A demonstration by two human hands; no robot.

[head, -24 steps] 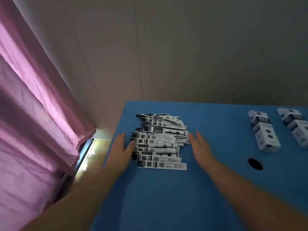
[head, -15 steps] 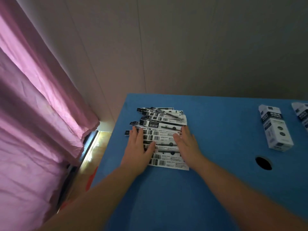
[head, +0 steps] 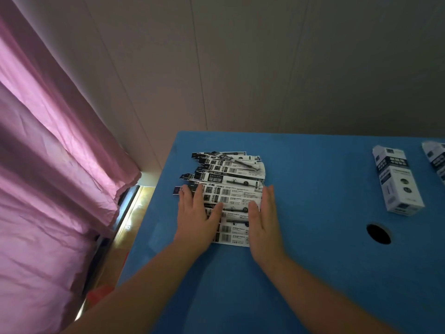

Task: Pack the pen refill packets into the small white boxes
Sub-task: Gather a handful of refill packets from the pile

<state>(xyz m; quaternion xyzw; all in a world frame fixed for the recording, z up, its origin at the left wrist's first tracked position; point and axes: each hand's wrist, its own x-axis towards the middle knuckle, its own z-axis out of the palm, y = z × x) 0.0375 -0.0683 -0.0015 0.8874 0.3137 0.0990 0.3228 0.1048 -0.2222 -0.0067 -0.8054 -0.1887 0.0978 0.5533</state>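
- Step in hand: by judgement, the person is squaring up the loose pile of pen refill packets before any packing begins; no packet is in a box yet.
- The left hand is lying flat on the left part of the pile, fingers extended and slightly spread, pressing down and gripping nothing.
- The right hand is standing more on its edge against the right ends of the near packets, fingers straight and together, likewise holding nothing.
- Location of the packets: they are resting in an overlapping fan on the blue table, toward its far-left corner, near the pink curtain.
- Count of packets: more than ten are showing; an exact figure cannot be given, as they are overlapping and partly covered by the hands.
- Count of boxes: two small white boxes are in view, the nearer box lying whole, the second box being cut off by the frame edge. Both are well apart from the pile.
- One round hole is showing in the tabletop, between pile and boxes.
- Next move, as judged: closing fingers on a few aligned packets and carrying them right to a box, whose end flap will need opening.
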